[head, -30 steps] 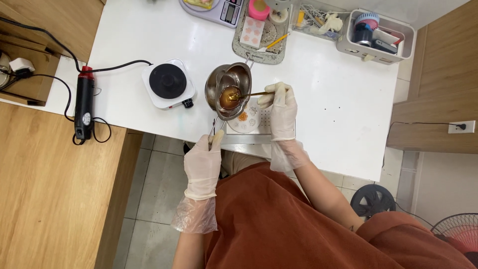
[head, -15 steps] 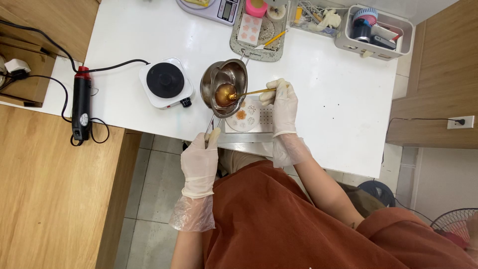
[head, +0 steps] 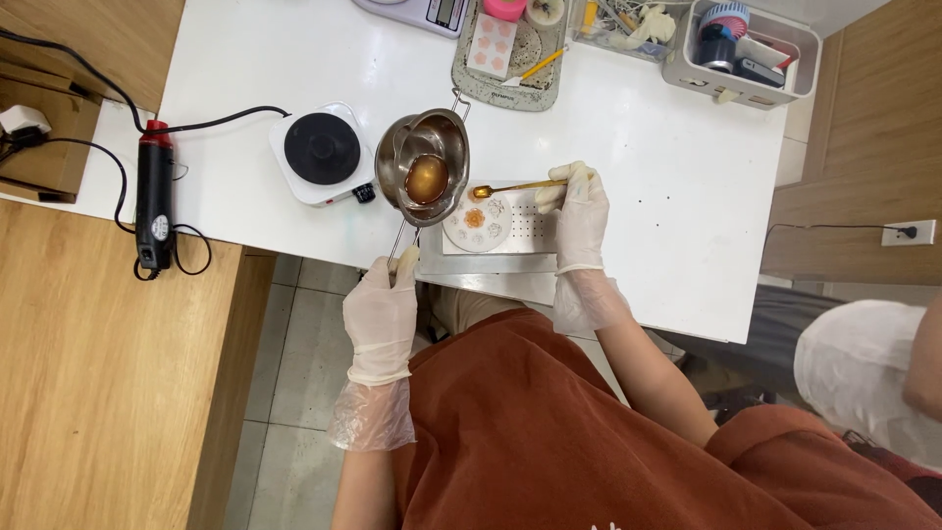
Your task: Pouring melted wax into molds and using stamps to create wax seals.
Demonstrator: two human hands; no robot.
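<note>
The gold spoon (head: pixel 515 186), which half a second ago reached into the steel melting pot (head: pixel 424 162), has come out and now hovers loaded with amber liquid just right of the pot's rim, above the round white mould (head: pixel 477 223). The right hand (head: pixel 579 211) fingers are clenched on the spoon's handle end. The left hand (head: pixel 381 314) fingers still grasp the pot's long handle, keeping it tilted over the bench (head: pixel 667 196). One cavity in the mould, below the spoon bowl, already shows orange, so filling looks under way. The hot plate (head: pixel 322 152) sits left of the pot.
</note>
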